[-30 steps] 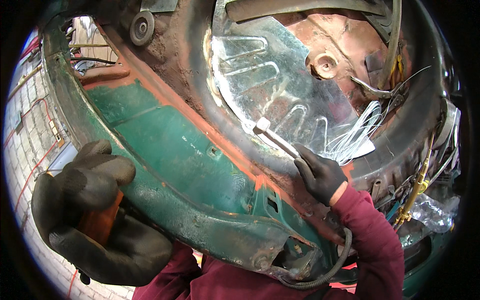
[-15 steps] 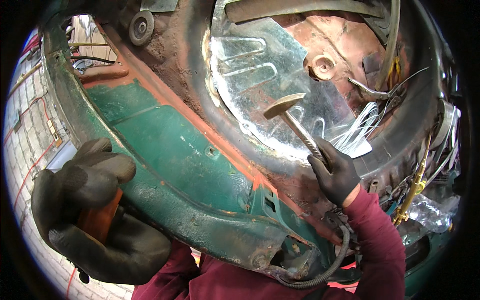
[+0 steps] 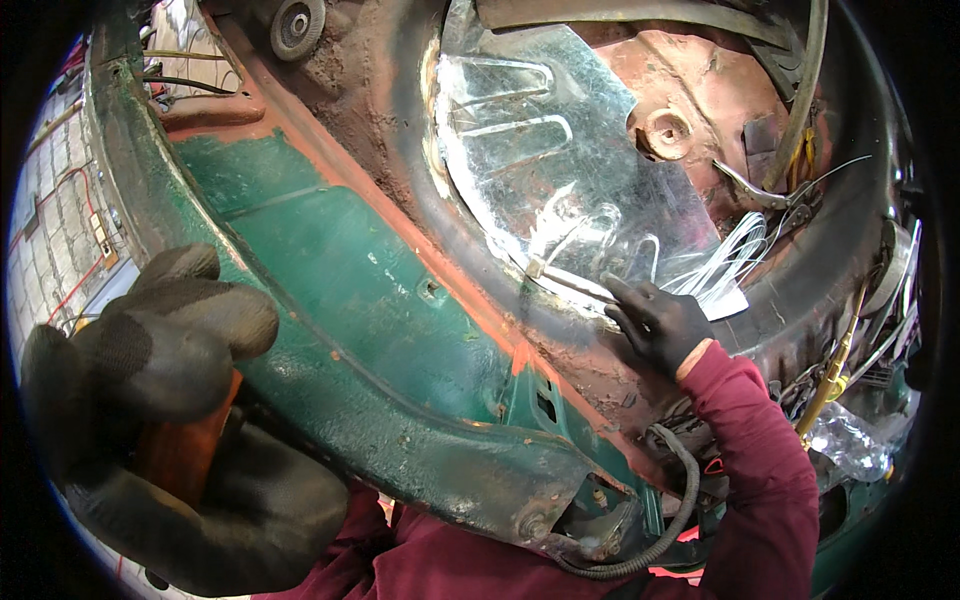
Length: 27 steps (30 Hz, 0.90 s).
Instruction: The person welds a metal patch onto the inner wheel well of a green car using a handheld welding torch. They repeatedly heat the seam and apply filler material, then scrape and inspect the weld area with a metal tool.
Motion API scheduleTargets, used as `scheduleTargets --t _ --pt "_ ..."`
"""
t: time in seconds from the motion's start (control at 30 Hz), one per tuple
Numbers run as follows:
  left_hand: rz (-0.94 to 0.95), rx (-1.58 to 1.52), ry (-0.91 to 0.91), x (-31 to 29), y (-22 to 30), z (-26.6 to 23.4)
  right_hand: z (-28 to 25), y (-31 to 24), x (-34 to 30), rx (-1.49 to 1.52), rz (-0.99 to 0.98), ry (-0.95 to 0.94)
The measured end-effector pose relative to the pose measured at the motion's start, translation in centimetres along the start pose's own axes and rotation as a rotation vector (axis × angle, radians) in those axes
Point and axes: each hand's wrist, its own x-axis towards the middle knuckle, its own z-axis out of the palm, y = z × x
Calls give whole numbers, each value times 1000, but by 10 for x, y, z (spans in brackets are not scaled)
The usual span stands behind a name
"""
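Black-gloved, my right hand grips a hammer by its handle. Its head is down at the bright curved rim of the sheet metal patch; whether it touches is too unclear to tell. The patch is shiny, with pressed U-shaped ribs, and lies in a round well of the car body. Large and close at the lower left, my left hand in a dark glove is curled round an orange-brown flat-sided piece, perhaps a handle. Most of that piece is hidden by the fingers.
A green body panel with a raised edge runs between my body and the well. A bundle of white wires lies by the patch. At right are a brass torch-like rod and a clear plastic bottle. A grey corrugated hose curves below.
My right hand has swung the hammer down, bringing its head from above the patch to the patch's near rim. My left hand has shifted slightly left and still holds the orange-brown piece.
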Motion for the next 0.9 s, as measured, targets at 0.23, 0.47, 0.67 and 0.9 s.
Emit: scheduleTargets --t 0.23,0.47,0.67,0.9 --pt "48 -53 36 -3 -7 15 17 15 -10 21 39 -8" --pt "83 29 103 1 2 20 6 -9 -9 55 -17 76" --pt "-125 -308 149 6 14 27 -6 -11 -2 -40 -29 54" --pt "-128 -386 194 9 17 34 4 -11 -4 -53 11 18"
